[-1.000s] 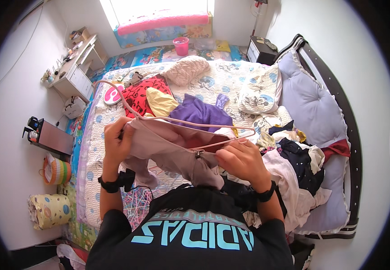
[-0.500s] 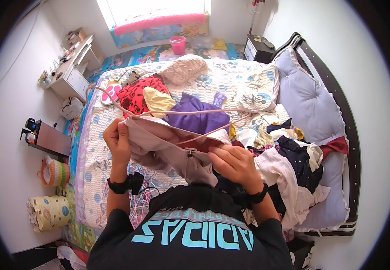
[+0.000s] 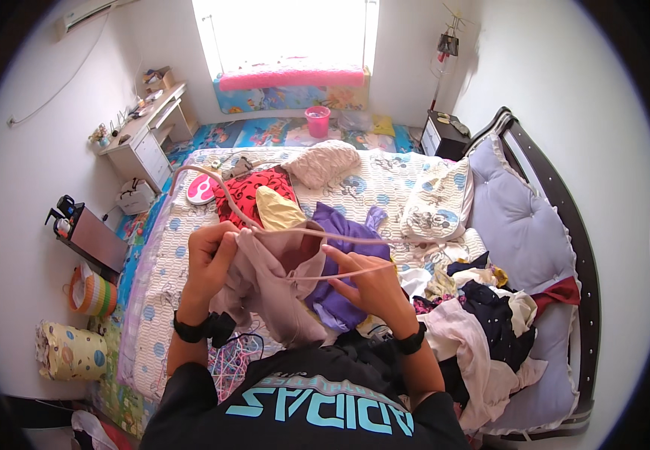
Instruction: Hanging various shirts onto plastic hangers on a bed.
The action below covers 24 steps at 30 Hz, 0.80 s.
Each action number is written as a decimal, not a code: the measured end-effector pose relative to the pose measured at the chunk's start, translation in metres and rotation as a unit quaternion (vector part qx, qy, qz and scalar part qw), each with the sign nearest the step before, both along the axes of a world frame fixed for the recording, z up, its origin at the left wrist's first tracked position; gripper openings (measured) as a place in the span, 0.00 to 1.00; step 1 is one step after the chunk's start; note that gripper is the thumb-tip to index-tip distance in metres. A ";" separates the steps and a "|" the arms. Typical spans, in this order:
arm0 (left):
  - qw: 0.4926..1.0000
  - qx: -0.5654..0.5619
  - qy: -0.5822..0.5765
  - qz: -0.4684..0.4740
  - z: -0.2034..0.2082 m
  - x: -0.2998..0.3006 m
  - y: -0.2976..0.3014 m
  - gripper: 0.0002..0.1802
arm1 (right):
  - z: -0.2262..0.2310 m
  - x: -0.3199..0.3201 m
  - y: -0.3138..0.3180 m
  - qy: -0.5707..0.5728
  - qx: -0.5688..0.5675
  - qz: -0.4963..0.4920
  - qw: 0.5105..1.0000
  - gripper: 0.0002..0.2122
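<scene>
A pale pinkish-beige garment (image 3: pixel 269 289) hangs in front of my chest over the bed, its opening spread and facing up. My left hand (image 3: pixel 211 262) is closed at the garment's upper left edge, thumb on top, pinching the cloth beside a pink hanger (image 3: pixel 340 235). The hanger's hook curves off to the left, and its bars run rightward past the cloth. At the opening's right side, my right hand (image 3: pixel 370 289) has its fingers apart and stretched leftward, with the lower bar crossing over them. Below the garment, a tangle of thin coloured hangers (image 3: pixel 239 364) lies on the bed.
A purple cloth (image 3: pixel 344 232), a yellow cloth (image 3: pixel 278 208) and a red-and-black cushion (image 3: pixel 250 191) lie beyond my hands. Mixed clothes (image 3: pixel 490 322) are heaped at right, against lilac cushions (image 3: pixel 520 217) and a dark headboard (image 3: pixel 558 210). A pink bucket (image 3: pixel 317 124) stands past the bed.
The garment's stretched opening has narrowed. My right hand has let go of its right edge, moved slightly left, and spread its fingers by the hanger bar. My head view has tilted up.
</scene>
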<state>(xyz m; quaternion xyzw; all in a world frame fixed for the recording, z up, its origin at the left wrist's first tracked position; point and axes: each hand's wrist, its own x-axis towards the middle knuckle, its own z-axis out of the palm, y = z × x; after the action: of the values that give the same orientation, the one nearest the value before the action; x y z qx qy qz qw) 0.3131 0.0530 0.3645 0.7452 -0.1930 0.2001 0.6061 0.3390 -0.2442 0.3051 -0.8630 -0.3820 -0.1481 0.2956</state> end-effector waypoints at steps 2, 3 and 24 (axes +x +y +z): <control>1.000 0.008 -0.011 0.008 0.002 -0.005 0.001 0.16 | -0.003 0.009 0.001 -0.021 -0.020 0.025 0.999 0.25; 1.000 0.009 -0.009 0.011 0.006 -0.009 0.003 0.16 | -0.007 0.013 0.003 -0.040 -0.040 0.048 0.997 0.23; 0.977 0.115 -0.055 0.169 -0.004 -0.056 0.073 0.20 | 0.007 0.024 0.011 -0.090 0.006 0.127 0.988 0.06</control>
<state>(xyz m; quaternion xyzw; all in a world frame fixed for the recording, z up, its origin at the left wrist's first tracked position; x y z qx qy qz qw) 0.2571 0.1258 0.3602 0.8197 -0.1189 0.3171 0.4620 0.3630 -0.2333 0.3118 -0.7889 -0.5123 -0.1888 0.2820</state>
